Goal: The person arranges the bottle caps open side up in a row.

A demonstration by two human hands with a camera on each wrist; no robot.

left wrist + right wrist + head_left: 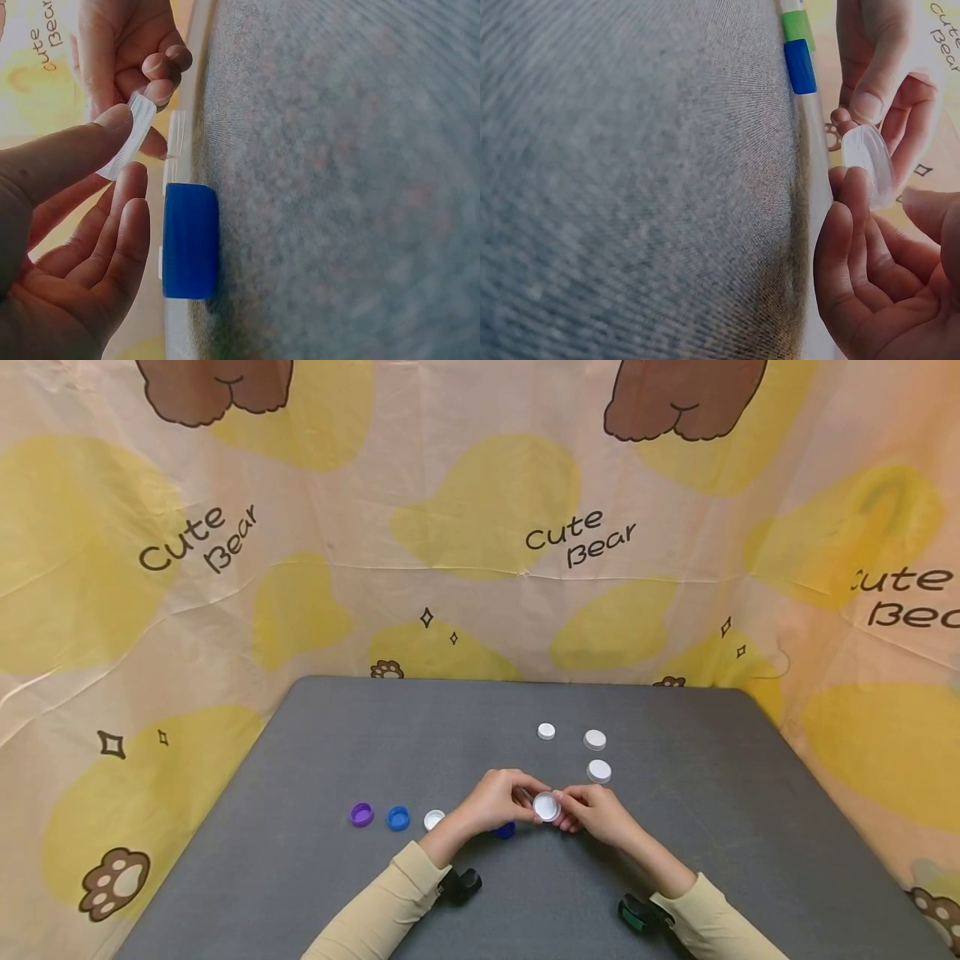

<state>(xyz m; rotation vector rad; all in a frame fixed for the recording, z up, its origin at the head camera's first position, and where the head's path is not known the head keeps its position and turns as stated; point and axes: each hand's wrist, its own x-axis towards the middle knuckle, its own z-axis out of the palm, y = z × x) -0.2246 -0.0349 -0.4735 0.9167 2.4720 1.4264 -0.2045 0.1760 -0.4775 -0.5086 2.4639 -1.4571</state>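
Note:
In the head view, a shallow white bottle cap (547,807) is raised off the table between both hands, its hollow side toward the head camera. My left hand (495,799) pinches its left edge with thumb and fingers. On the opposite edge, the right hand (602,816) holds it between thumb and fingertips. The left wrist view shows the cap (131,139) nearly edge-on, its side finely ridged. Under the left hand sits a dark blue cap (506,831), partly covered by that hand; it appears large as a blue cap (190,241) in the left wrist view.
Left of the hands lie a purple cap (362,814), a blue cap (398,817) and a white cap (434,820). Farther back are three more white caps (595,740). A green cap (797,27) shows in the right wrist view. A printed cloth (480,527) hangs behind the grey table (300,752).

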